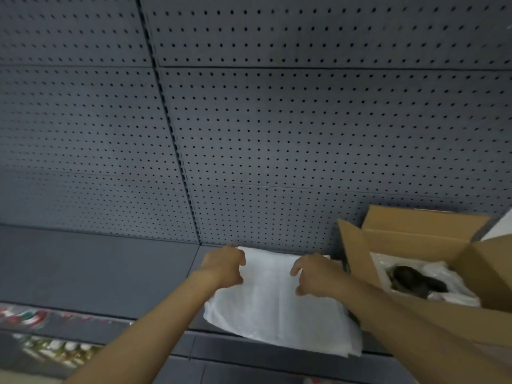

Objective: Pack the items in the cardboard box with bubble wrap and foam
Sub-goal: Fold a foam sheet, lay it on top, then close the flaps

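Note:
A white sheet of foam or bubble wrap (279,309) lies on a grey shelf (97,273), its near edge hanging over the shelf's front. My left hand (224,266) rests on the sheet's far left corner with fingers curled. My right hand (315,275) is on its far right side, fingers bent onto the sheet. Whether either hand pinches the sheet is unclear. An open cardboard box (357,253) stands to the right, flaps up. Inside it a dark item (415,281) sits in white wrapping.
A grey pegboard wall (277,120) rises directly behind the shelf. A lower shelf at the bottom left holds blurred coloured goods (41,345). A white surface (501,223) shows past the box at the right edge.

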Action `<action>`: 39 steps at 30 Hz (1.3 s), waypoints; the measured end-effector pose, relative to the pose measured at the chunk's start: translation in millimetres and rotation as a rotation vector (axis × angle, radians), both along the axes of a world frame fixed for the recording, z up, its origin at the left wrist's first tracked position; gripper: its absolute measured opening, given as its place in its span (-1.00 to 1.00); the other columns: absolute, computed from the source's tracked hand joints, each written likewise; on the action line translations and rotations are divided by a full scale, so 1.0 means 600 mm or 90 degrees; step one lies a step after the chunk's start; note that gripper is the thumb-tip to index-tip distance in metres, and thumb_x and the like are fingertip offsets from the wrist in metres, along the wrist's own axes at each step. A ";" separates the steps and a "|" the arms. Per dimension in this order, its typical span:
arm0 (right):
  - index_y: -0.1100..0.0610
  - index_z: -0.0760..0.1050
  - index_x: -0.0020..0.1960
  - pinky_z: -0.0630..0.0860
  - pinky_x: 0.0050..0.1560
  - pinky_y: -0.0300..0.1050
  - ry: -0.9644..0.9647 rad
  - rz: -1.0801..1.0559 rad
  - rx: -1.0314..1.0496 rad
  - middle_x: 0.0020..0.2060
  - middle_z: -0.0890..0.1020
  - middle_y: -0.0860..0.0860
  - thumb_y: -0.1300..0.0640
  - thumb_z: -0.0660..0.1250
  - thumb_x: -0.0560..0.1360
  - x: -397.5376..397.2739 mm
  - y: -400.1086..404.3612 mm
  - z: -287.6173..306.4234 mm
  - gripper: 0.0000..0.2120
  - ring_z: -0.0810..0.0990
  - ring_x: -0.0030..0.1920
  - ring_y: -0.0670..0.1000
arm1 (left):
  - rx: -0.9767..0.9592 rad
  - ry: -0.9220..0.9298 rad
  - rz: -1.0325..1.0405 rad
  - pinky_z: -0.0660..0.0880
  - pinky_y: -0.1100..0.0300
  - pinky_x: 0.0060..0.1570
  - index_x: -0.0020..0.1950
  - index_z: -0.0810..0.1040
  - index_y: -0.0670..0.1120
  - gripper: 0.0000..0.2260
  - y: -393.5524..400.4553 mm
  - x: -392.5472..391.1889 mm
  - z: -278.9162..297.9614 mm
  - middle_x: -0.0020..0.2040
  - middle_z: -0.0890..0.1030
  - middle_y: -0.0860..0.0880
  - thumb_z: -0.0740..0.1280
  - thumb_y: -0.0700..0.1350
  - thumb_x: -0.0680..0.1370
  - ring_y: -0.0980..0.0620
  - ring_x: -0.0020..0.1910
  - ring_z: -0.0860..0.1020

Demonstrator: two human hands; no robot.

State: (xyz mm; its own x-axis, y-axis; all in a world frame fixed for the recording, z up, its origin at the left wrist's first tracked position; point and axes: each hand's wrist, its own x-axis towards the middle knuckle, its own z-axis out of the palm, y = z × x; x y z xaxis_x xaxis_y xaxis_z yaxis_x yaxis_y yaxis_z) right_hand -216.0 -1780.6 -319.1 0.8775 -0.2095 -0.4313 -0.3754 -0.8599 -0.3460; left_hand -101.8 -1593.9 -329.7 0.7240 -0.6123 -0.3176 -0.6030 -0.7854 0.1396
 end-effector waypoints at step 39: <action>0.11 0.36 0.40 0.43 0.32 -0.08 0.208 -0.199 -0.028 0.35 0.45 0.08 0.13 0.27 0.52 0.080 -0.041 -0.302 -0.56 0.45 0.33 0.10 | -0.115 0.359 0.416 0.42 0.04 0.28 0.50 0.15 -0.30 -0.30 -0.015 0.194 -0.280 0.44 0.37 -0.24 0.44 -0.11 0.50 -0.19 0.38 0.42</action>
State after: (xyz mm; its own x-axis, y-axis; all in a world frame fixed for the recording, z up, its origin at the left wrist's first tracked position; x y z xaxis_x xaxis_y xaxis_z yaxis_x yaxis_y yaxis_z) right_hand -167.8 -1805.1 -500.0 0.5880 -0.4669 -0.6605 -0.7029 -0.6990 -0.1316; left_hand 14.7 -1602.7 -498.0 0.7115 -0.2052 -0.6721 0.1560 -0.8864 0.4358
